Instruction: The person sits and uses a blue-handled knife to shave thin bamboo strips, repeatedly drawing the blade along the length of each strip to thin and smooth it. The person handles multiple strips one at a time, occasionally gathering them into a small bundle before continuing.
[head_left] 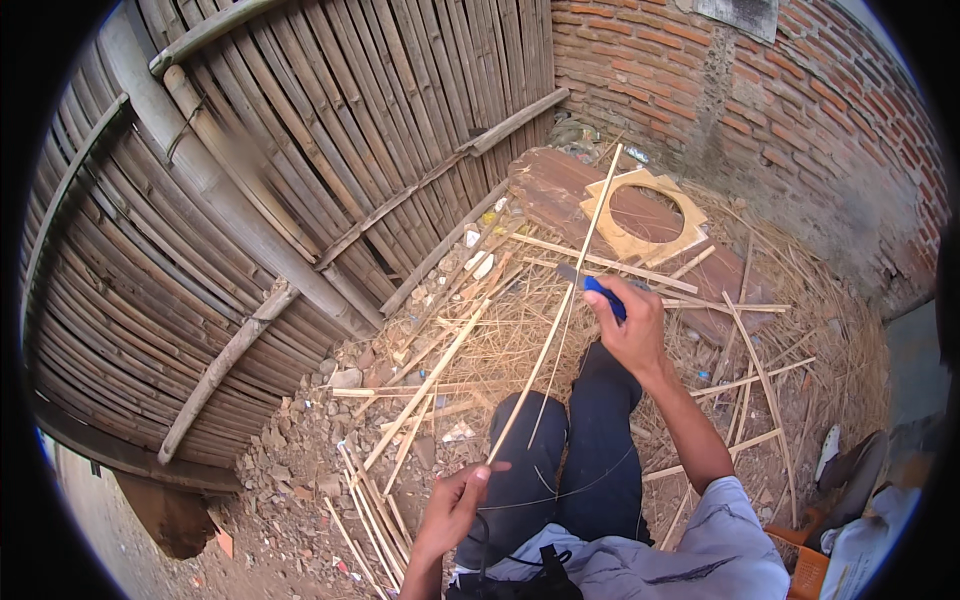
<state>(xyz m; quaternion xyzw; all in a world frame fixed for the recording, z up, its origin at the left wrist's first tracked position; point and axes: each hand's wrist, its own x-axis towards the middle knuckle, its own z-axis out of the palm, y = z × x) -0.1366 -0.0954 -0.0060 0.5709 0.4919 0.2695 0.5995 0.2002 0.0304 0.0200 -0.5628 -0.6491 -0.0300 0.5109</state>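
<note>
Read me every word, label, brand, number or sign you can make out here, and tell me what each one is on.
None can be read.
Blue-handled knife in the right hand: no legible lettering shows.
Grey panel on the brick wall: cut off by the picture's top edge, with no readable writing.
Pale item at lower right: any print is too small and blurred to read.

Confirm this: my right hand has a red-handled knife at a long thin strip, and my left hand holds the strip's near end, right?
Not quite: in the head view, the knife is blue-handled, not red. Your right hand has it at the long thin strip, and your left hand holds the near end.
</note>
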